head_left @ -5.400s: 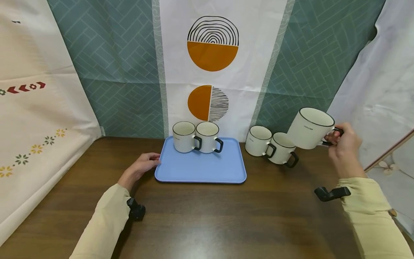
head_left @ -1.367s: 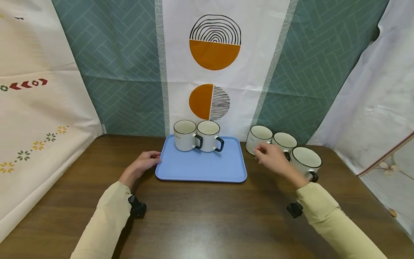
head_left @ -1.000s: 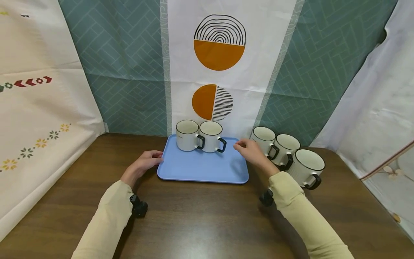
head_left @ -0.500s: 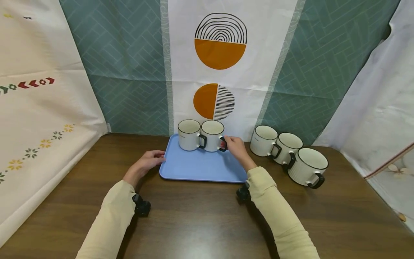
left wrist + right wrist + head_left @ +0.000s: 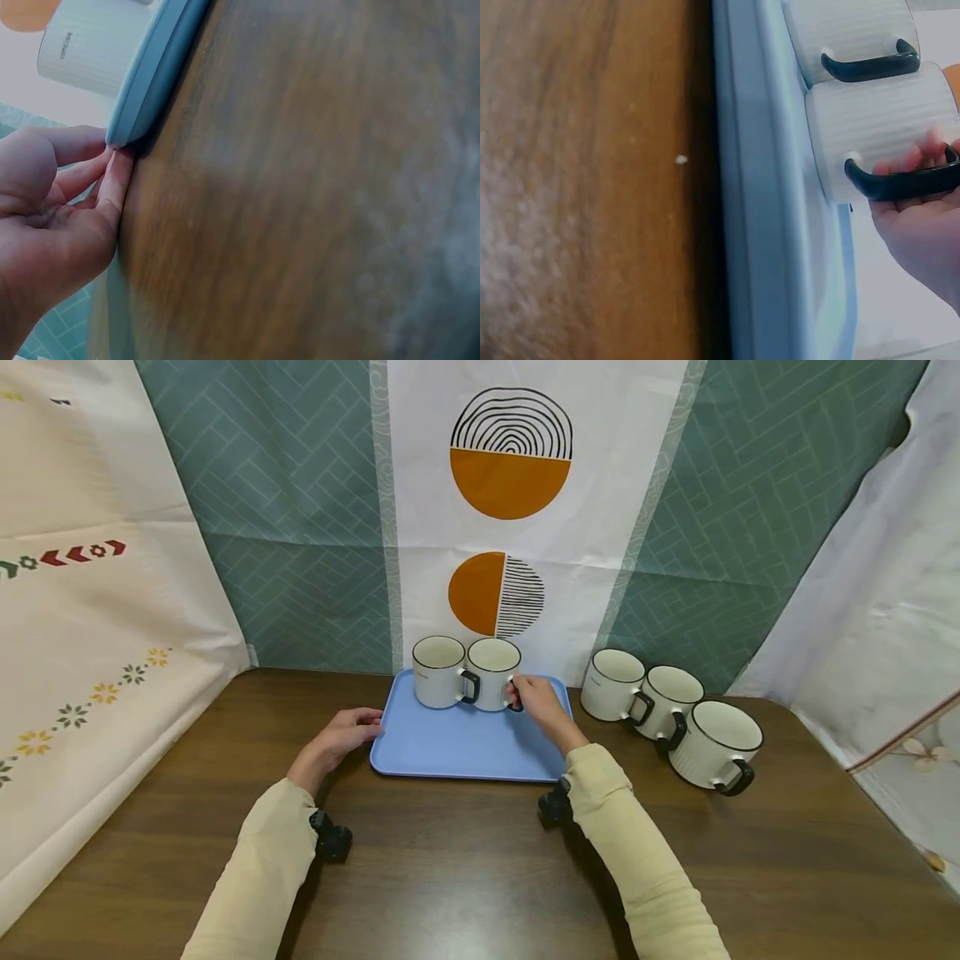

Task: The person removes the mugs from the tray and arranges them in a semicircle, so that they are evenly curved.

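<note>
A light blue tray lies on the table with two white, black-rimmed mugs standing side by side at its back. My left hand pinches the tray's left edge; the left wrist view shows the fingers and thumb meeting at its rim. My right hand holds the right mug by its black handle, fingers hooked through it. That mug stands upright against the left mug's handle side. The left mug is untouched, its handle pointing the same way.
Right of the tray, three similar white mugs stand in a slanting row: a back one, a middle one and a front one. Patterned cloths hang behind and beside the brown wooden table.
My right hand set its mug down at the row's front right, released it, then moved left to grip the tray's right mug by the handle. My left hand stayed at the tray's edge.
</note>
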Available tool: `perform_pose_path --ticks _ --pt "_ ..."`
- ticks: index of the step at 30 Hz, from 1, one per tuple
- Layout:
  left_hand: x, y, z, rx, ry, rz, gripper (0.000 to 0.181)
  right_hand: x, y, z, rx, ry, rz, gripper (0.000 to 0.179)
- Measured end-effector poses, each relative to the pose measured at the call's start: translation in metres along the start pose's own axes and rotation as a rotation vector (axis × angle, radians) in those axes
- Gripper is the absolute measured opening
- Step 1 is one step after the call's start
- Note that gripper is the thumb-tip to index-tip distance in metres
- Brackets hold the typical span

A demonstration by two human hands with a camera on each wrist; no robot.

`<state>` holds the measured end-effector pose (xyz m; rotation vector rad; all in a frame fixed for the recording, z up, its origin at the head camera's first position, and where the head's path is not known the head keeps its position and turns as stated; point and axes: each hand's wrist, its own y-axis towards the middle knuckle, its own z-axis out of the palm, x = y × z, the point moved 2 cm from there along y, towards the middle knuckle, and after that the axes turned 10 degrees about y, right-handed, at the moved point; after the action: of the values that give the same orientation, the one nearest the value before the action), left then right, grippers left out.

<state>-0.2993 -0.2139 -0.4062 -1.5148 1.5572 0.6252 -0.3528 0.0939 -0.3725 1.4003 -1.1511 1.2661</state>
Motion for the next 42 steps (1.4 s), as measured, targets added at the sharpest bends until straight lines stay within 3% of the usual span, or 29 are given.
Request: perform_pose_path --ticks 14,23,34,42 --pt "-0.002 0.000 -0.002 0.002 -0.006 0.002 0.045 0.009 -0.011 -0.020 0.003 0.111 0.047 0.033" --pt "0.001 -0.004 0.000 -0.012 -0.003 0.000 0.046 0.005 -0.023 -0.030 0.049 0.172 0.003 0.033" --pt "0.003 -0.001 0.001 -0.010 0.000 -0.004 0.045 0.003 -0.053 -0.045 0.012 0.048 -0.033 0.036" --pt "0.003 0.002 0.001 -0.012 -0.012 -0.014 0.045 0.008 -0.082 -0.059 -0.038 0.093 -0.058 0.035"
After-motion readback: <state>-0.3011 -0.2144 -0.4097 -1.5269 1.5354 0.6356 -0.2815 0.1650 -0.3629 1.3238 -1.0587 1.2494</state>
